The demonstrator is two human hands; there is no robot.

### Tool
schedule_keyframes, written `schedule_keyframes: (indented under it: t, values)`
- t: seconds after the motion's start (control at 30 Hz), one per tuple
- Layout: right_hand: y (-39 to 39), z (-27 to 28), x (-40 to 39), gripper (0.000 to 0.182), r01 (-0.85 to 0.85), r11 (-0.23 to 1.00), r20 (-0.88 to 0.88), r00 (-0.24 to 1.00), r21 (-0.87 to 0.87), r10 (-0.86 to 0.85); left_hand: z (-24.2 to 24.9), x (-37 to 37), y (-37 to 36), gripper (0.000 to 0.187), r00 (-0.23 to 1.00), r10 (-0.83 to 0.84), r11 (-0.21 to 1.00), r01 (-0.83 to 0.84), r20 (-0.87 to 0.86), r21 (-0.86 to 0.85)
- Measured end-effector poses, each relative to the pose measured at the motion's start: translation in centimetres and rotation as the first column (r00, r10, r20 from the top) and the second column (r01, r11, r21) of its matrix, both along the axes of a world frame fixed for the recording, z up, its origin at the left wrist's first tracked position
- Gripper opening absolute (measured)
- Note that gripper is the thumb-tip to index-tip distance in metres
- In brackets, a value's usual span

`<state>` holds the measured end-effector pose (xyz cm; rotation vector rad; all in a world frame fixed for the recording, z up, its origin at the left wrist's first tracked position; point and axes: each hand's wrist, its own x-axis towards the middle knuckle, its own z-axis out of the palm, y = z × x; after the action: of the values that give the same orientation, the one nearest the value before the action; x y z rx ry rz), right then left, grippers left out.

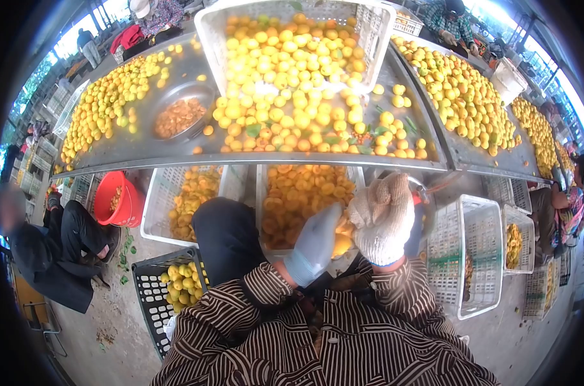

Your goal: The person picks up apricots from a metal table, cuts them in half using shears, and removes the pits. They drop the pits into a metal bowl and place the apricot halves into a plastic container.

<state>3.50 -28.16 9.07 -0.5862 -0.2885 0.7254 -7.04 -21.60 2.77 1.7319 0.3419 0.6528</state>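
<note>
Left hand (314,248) raised toward 1 o'clock, grasping fruit (343,243) | right hand (382,219) curled over it (gloved), grip clenched | no legible writing

Grey concrete floor (105,321); daylight through the open sides (73,38)

A: Fruit (343,239) between the gloved hands: mostly covered by the right hand (383,219) and left hand (314,244); whole or cut, cannot tell.

B: Noted. White crate (266,193) below them?

A: Its near rim is hidden behind the hands and striped sleeves (395,302).

B: Seated person (54,248) at left?

A: Face blurred. The far crate (215,32) is cut off by the top edge.
</note>
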Motion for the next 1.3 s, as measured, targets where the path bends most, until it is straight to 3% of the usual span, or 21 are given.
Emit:
schedule_keyframes:
  t: [0.03,0.1,0.17,0.23,0.3,0.33,0.37,0.43,0.5,0.53,0.63,0.67,0.73,0.83,0.9,0.97,1.03,1.1,1.13,1.2,1.3]
  values:
    - [0.0,0.0,0.0,0.035,0.000,1.000,0.024,1.000,0.031,0.000,0.4,-0.1,-0.4,0.036,0.997,-0.073,0.933,0.058,-0.029,-0.354]
    - [0.1,0.1,0.3,0.034,-0.002,0.998,0.049,0.999,0.065,-0.001,1.8,-0.1,-0.5,0.038,0.988,-0.152,0.744,0.094,-0.030,-0.661]
    - [-0.2,0.4,1.1,0.034,-0.013,0.991,0.140,0.990,0.130,-0.006,3.5,0.1,0.1,0.040,0.962,-0.233,0.263,0.202,0.140,-0.943]
    - [-0.9,1.8,1.8,0.027,-0.043,0.998,0.250,0.968,0.055,0.028,3.3,0.2,0.8,0.041,0.967,-0.230,0.317,0.182,0.110,-0.931]
    - [-1.8,3.0,2.5,0.017,-0.011,0.916,0.407,0.894,-0.400,0.188,3.1,0.0,1.3,0.043,0.971,-0.224,0.360,0.157,0.078,-0.920]
    - [-1.8,4.0,2.6,0.022,0.075,0.796,0.526,0.787,-0.601,0.323,3.2,0.0,1.7,0.043,0.963,-0.247,0.333,0.188,0.106,-0.924]
    - [-1.4,3.2,3.2,0.029,0.169,0.808,0.734,0.551,-0.564,0.397,3.3,0.0,2.1,0.044,0.953,-0.271,0.304,0.217,0.134,-0.928]
    - [-1.1,1.2,3.7,0.032,0.219,0.785,0.784,0.413,-0.580,0.464,3.8,0.3,2.9,0.045,0.955,-0.274,0.229,0.177,0.111,-0.957]
    - [-1.1,2.3,2.8,0.037,0.205,0.687,0.688,0.458,-0.697,0.562,4.4,0.2,3.1,0.045,0.977,-0.214,0.586,0.142,0.016,-0.797]
    - [-1.1,2.4,3.0,0.036,0.218,0.672,0.689,0.427,-0.707,0.586,4.3,0.0,3.5,0.037,0.972,-0.229,0.804,0.162,-0.046,-0.572]
    - [-0.7,1.5,3.6,0.033,0.292,0.690,0.747,0.325,-0.662,0.580,5.5,0.0,3.8,0.032,0.968,-0.195,0.917,0.124,-0.155,-0.380]
    - [-0.5,1.1,3.5,0.032,0.356,0.736,0.817,0.285,-0.576,0.502,4.1,0.1,4.6,0.034,0.977,-0.179,0.984,0.175,-0.118,-0.042]
    - [-0.2,0.3,3.5,0.031,0.412,0.772,0.875,0.236,-0.484,0.422,4.1,0.7,4.9,0.033,0.974,-0.191,0.971,0.169,-0.124,-0.167]
    - [0.0,-1.2,4.0,0.029,0.427,0.739,0.841,0.408,-0.521,0.357,4.9,1.9,4.9,0.031,0.965,-0.227,0.846,0.129,-0.130,-0.518]
    - [0.2,-2.5,5.1,0.025,0.412,0.808,0.799,0.589,-0.422,0.117,4.3,2.8,5.0,0.030,0.961,-0.241,0.776,0.107,-0.136,-0.621]
    - [-0.3,-2.0,5.8,0.022,0.405,0.755,0.692,0.716,-0.516,0.089,1.1,4.1,5.4,0.031,0.883,-0.325,0.811,0.076,-0.339,-0.580]
    - [-1.6,-1.8,6.5,0.023,0.545,0.666,0.798,0.588,-0.510,0.131,-3.9,5.0,5.3,0.033,0.860,-0.311,0.848,0.059,-0.404,-0.527]
    - [-3.1,-1.3,7.1,0.023,0.528,0.678,0.798,0.584,-0.512,0.148,-9.2,6.4,5.8,0.035,0.744,-0.311,0.949,0.211,-0.591,-0.235]
    - [-3.6,-1.2,7.2,0.024,0.507,0.695,0.803,0.572,-0.510,0.171,-10.8,7.0,5.9,0.035,0.741,-0.315,0.948,0.214,-0.594,-0.236]
    - [-4.3,-1.5,7.3,0.025,0.470,0.732,0.784,0.603,-0.494,0.143,-13.2,8.5,5.9,0.038,0.511,-0.125,0.929,0.362,-0.850,0.081]
    - [-5.3,-1.9,7.9,0.026,0.456,0.740,0.776,0.616,-0.494,0.137,-17.9,9.2,5.3,0.043,0.508,-0.054,0.936,0.326,-0.860,0.134]
